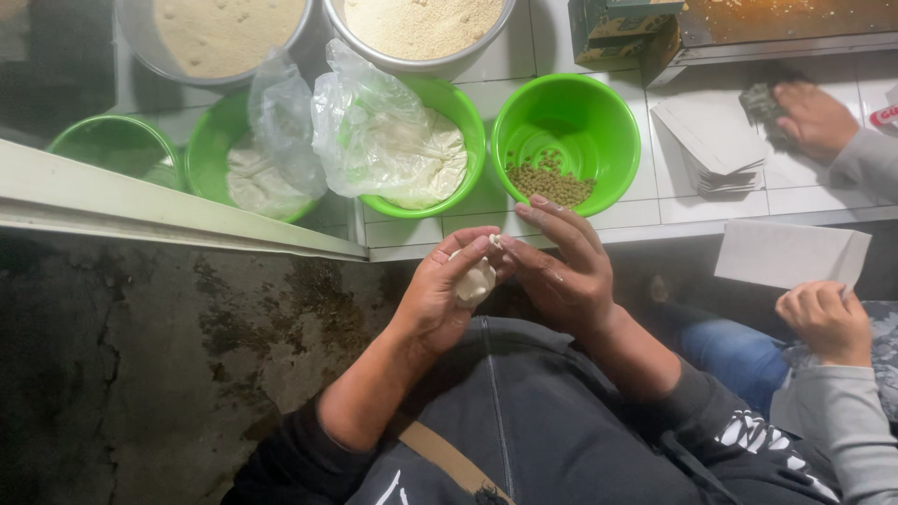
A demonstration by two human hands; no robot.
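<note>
The person's left hand (440, 295) was curled shut around a small lump of white dough (475, 280), cradling it against the palm, while the right hand (561, 271) met it from the other side, its thumb and forefinger pinched on the lump's upper edge and the remaining fingers held out loosely. The dough sat between the two hands, above the person's lap and just short of the edge of a white tiled counter (795, 178). On that counter stood a row of green plastic bowls: one (599, 112) with a scatter of small greenish-brown beans (552, 182) on its floor, directly beyond the hands; one (465, 112) lined with a crumpled clear plastic bag (374, 131) over a mass of white dough; a third (208, 150) likewise bagged; and a fourth (112, 140) farther left, partly cut off behind a pale ledge (140, 201). Behind them, two metal basins (440, 61) held pale crumbs. Below the ledge lay a dark, stained and cracked concrete floor (140, 355). To the right, a co-worker's hand (828, 323) in a grey sleeve held a white paper sheet (786, 252), and another hand (814, 117) rested on the counter beside a stack of white paper (716, 145).
</note>
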